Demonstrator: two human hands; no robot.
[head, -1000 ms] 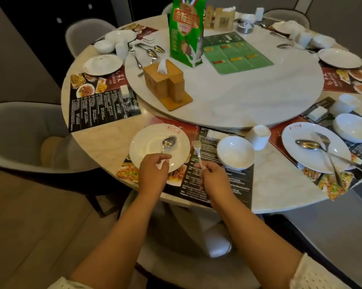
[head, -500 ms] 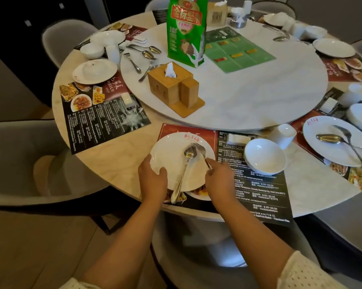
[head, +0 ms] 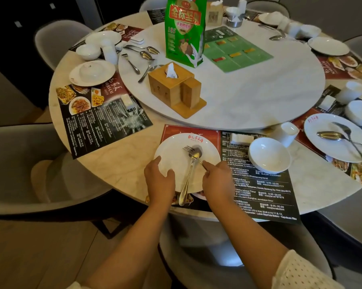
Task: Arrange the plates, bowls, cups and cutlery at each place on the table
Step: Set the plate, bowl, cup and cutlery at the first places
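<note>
A white plate (head: 176, 151) lies on the near placemat (head: 259, 188) at the table's front edge. A spoon (head: 187, 180) lies across the plate, its handle pointing toward me past the rim. A fork (head: 189, 152) crosses over the spoon's bowl. My right hand (head: 217, 180) pinches the fork's handle at the plate's right side. My left hand (head: 159, 180) rests flat on the plate's near left rim, fingers apart. A white bowl (head: 268, 154) and a white cup (head: 286, 132) stand to the right of the plate.
A lazy Susan (head: 249, 97) carries a wooden tissue box (head: 174, 86), a green bag (head: 185, 28) and loose spoons (head: 144, 54). Another setting with plate, spoon and fork (head: 334, 138) is at right; an upturned bowl on a plate (head: 92, 71) at left. Grey chairs ring the table.
The spoon has been let go and now lies on the plate. My right hand has brought the fork from the placemat over the spoon. My left hand moved to the plate's rim.
</note>
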